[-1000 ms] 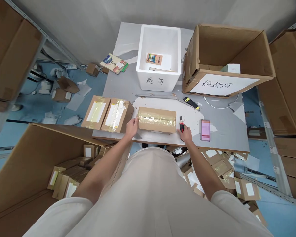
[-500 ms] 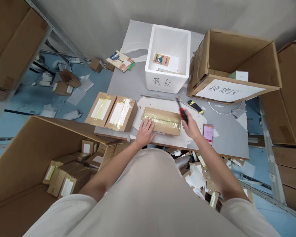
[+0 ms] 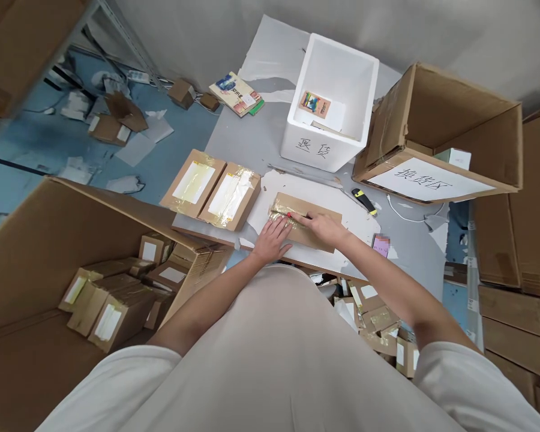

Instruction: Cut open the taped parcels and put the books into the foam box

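Note:
A taped cardboard box lies on the white sheet in front of me. My left hand rests on its near left part, fingers laid flat and slightly apart. Closed around a knife with a red and black handle, my right hand is over the box's top. The thin blade points left and lies along the taped seam, just beyond my left fingertips; how deep it goes I cannot tell. Left of this box, two labelled cardboard boxes sit side by side.
On the table are a white foam box, an open carton, a black and yellow cutter, a phone and booklets. A large carton holding several small boxes stands at left.
My right hand has moved left with the knife, from beside the box's right end onto its taped top. My left hand stays on the box. The view has shifted slightly.

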A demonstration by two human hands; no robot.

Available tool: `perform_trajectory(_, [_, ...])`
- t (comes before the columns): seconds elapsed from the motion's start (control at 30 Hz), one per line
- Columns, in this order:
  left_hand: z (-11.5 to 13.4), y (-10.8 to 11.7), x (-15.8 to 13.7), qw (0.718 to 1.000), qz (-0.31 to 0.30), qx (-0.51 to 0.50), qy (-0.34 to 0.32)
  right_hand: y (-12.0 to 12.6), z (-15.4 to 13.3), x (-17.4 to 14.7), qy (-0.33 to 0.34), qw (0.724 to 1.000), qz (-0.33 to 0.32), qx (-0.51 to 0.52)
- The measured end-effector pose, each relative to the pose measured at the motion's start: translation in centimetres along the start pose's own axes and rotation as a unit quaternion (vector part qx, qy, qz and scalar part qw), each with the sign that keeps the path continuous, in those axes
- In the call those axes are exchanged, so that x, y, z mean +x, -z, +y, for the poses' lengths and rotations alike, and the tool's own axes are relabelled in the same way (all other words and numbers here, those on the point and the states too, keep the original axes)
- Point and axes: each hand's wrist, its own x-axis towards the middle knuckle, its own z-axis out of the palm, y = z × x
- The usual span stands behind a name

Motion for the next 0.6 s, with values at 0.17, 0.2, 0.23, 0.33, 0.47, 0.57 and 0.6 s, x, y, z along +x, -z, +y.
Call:
perform_trajectory(0.17, [-0.2, -0.4, -0.1, 1.0, -0.01, -0.002, -0.001, -0.4, -0.1, -0.2, -0.014, 1.0, -0.014, -0.003])
perform_trajectory(0.2, [-0.1, -0.5, -0.1, 1.0, -0.011, -0.001, 0.001, -0.5, -0.1, -0.2, -0.014, 1.0, -0.015, -0.006])
perform_trajectory(0.23, [-0.1, -0.5, -0.1, 1.0, -0.012, 0.0, 0.002, -0.5, -0.2, -0.3, -0.012, 1.0, -0.017, -0.008])
perform_trajectory(0.33, [-0.1, -0.5, 0.0, 1.0, -0.02, 0.0, 0.004, -0.5, -0.4, -0.4, -0.004, 1.0, -0.026, -0.003])
perform_trajectory(0.47, [0.0, -0.4, 0.0, 0.999, -0.032, -0.002, 0.013, -0.4, -0.5, -0.4, -0.016, 1.0, -0.026, 0.01])
perform_trajectory(0.57, [0.0, -0.3, 0.0, 0.999, -0.039, -0.001, 0.017, -0.6, 0.2, -0.8, -0.025, 0.999, -0.034, 0.025])
perform_trajectory(0.6, [0.0, -0.2, 0.0, 0.999, -0.039, -0.001, 0.019, -0.7, 0.5, -1.0, -0.03, 0.998, -0.037, 0.032])
